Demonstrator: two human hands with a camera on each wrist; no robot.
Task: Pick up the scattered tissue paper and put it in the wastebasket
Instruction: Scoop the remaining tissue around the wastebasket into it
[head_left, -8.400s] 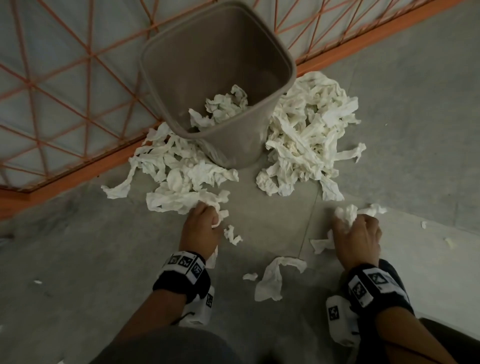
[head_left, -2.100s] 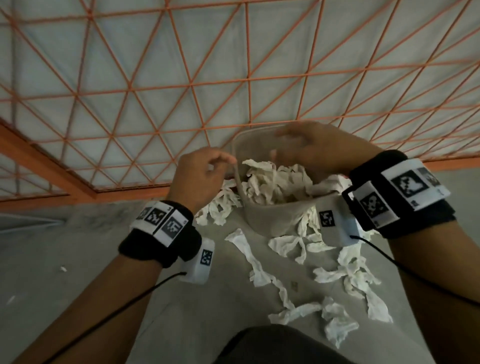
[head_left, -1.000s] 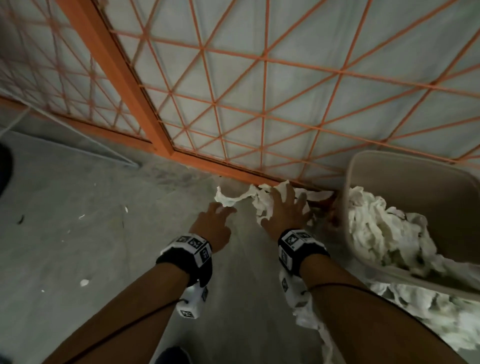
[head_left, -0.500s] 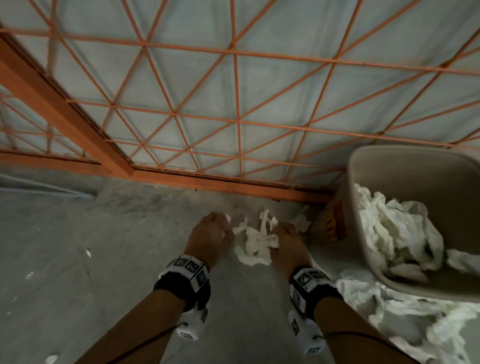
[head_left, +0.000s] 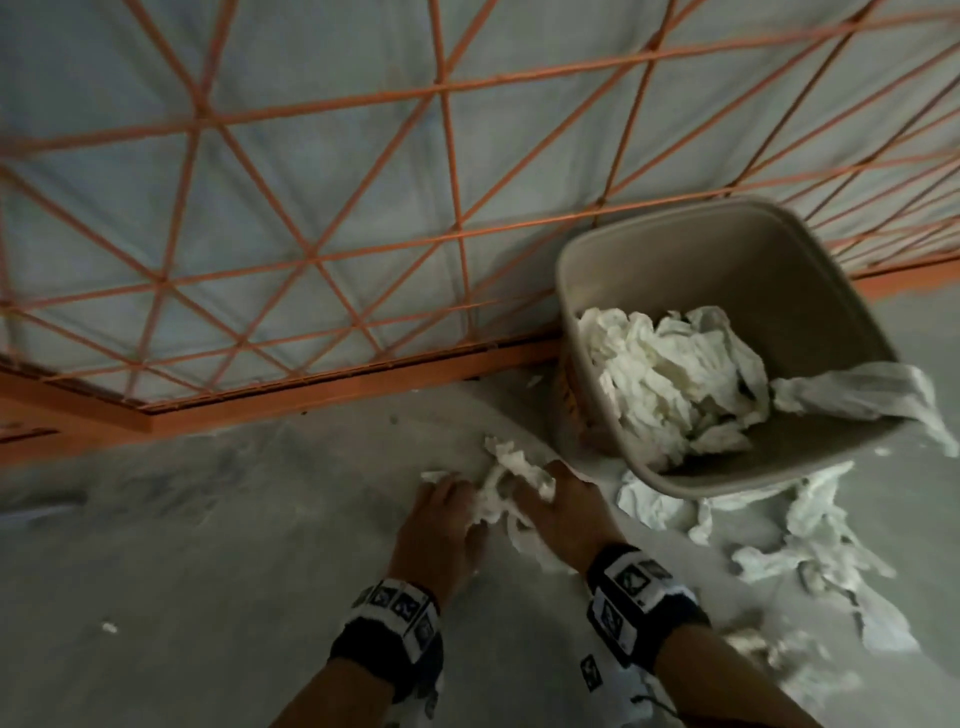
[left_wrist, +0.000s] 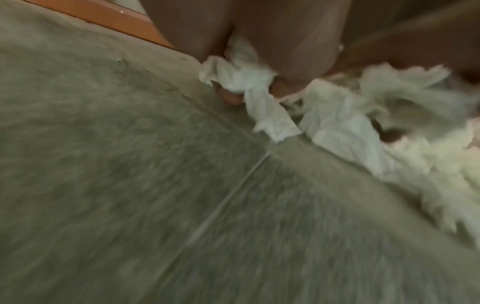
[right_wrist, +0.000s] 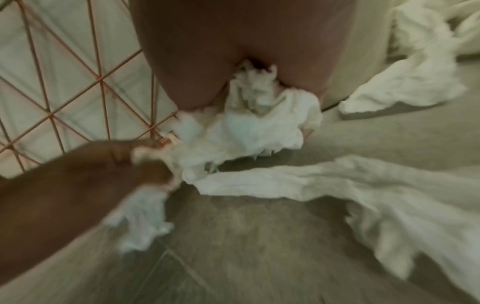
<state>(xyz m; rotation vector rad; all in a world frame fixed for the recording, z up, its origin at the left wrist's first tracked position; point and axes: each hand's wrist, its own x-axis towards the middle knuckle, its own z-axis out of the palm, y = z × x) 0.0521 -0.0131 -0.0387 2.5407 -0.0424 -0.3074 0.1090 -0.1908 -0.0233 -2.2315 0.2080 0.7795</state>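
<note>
Two hands down on the floor together, and the picture has shifted from half a second back. Start with the big item: the wastebasket sits against the orange lattice fence, well stocked with crumpled white paper, one long sheet draped over its near-right rim. Half a second ago it was further off to the right; now it is closer in, just beside the hands. Next, the loose tissue lying below the bin, a fair spread not yet dealt with. Then the bunch of tissue itself: moments ago it lay fanned along the foot of the fence, and now it has been raked into one clump between the palms. The right hand has its fingers curled into that clump, and the left hand pinches a strip of it too. By my reckoning, that is a load ready to lift into the bin.
</note>
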